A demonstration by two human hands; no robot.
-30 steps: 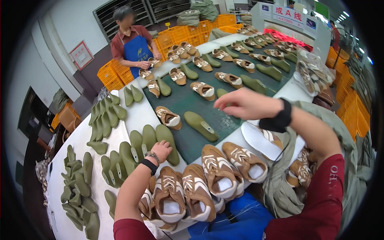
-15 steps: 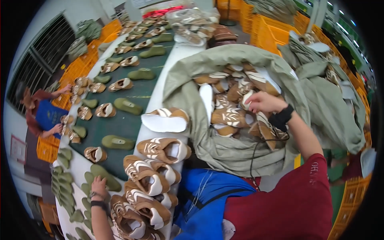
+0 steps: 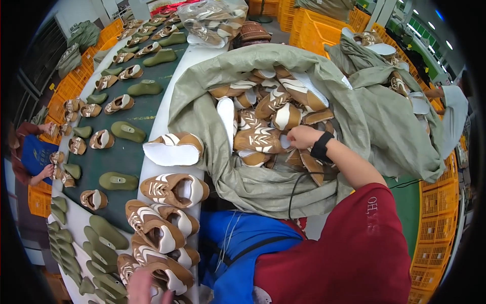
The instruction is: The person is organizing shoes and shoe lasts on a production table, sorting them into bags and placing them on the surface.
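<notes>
My right hand (image 3: 302,138), with a black wristband, reaches into a big grey-green sack (image 3: 190,96) full of brown and white sneakers. Its fingers are closed at the heel opening of a brown sneaker with white stripes (image 3: 257,139), lying among the others. Down at the lower edge, my left hand (image 3: 143,288) is smeared by motion. It is over the nearest of several brown and white sneakers (image 3: 174,190) lined up along the table edge; whether it touches one is unclear. Left of it lie rows of olive-green shoe lasts (image 3: 105,232).
A dark green conveyor belt (image 3: 119,159) carries sneakers and lasts. Across it a person in a blue apron (image 3: 40,157) handles shoes. A clear bag of shoes (image 3: 212,20) stands at the far end. Orange crates (image 3: 435,228) and another full sack (image 3: 400,131) are on the right.
My left hand has moved from the green lasts toward the near sneakers. My right hand has gone lower in the sack, from one shoe to another's heel. The whole view has shifted.
</notes>
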